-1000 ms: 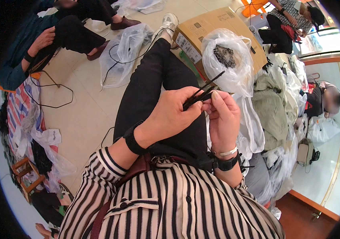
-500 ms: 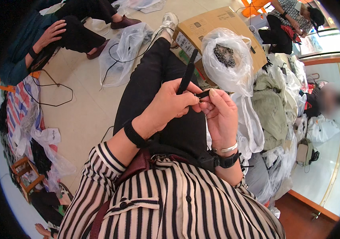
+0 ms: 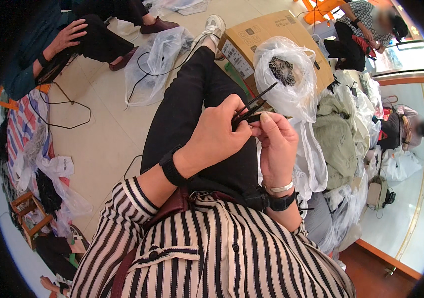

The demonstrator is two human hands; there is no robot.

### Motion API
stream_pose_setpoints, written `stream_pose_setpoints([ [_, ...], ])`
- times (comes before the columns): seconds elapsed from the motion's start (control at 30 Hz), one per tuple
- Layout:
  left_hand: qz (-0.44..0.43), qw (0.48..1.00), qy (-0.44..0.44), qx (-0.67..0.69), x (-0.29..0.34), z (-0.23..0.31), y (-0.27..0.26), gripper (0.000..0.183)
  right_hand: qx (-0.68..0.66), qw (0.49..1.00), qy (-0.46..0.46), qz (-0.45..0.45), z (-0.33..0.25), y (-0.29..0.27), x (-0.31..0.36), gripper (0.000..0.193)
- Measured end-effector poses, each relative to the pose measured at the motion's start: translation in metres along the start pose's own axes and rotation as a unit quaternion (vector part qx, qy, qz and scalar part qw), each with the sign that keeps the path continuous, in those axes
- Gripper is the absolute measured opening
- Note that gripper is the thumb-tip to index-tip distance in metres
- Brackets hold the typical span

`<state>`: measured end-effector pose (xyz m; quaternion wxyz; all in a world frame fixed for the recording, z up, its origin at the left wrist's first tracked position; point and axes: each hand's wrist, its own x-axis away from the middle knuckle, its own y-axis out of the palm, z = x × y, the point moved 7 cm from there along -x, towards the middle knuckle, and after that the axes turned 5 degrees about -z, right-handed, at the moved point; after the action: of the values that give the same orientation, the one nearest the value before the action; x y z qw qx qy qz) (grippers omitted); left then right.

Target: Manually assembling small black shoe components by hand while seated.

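Over my lap, both hands meet at a thin black strap-like piece (image 3: 260, 99), whose two narrow ends stick out up and to the right. My left hand (image 3: 218, 126) is closed round its lower part, thumb and index finger pressed together. Thumb and fingertips of my right hand (image 3: 277, 144) pinch a short dark end beside the left fingertips. What lies between the fingers is mostly hidden. Just beyond my hands, a clear plastic bag (image 3: 305, 94) stands open with a heap of small dark metallic-looking parts (image 3: 282, 70) inside.
A cardboard box (image 3: 252, 37) lies behind the bag. Cloth and plastic bags (image 3: 339, 134) pile up on the right. A clear bag (image 3: 145, 82) and black cable (image 3: 79, 105) lie on the floor at left. One person (image 3: 75, 37) sits at upper left; others sit at right.
My left hand has turned, and the black piece has swung from pointing upward to leaning right, showing two thin ends. My right hand keeps its pinch nearly in place.
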<state>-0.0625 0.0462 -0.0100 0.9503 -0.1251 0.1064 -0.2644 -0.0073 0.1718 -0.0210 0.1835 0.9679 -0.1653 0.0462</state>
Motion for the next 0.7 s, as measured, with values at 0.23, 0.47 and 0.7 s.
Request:
stream_pose_setpoints([
  [0.23,-0.002,0.985,-0.083,0.148,0.001,-0.005,0.002,0.009,-0.133,0.988,0.072,-0.04,0.01,-0.007,-0.005,0.012],
  [0.47,0.018,0.992,-0.063,0.107,0.002,0.005,-0.002,0.011,-0.18,0.978,0.096,-0.049,0.013,-0.007,-0.004,0.013],
  [0.7,0.044,0.993,-0.028,0.105,0.002,0.009,-0.002,0.012,-0.203,0.972,0.105,-0.048,0.012,-0.006,-0.004,0.013],
])
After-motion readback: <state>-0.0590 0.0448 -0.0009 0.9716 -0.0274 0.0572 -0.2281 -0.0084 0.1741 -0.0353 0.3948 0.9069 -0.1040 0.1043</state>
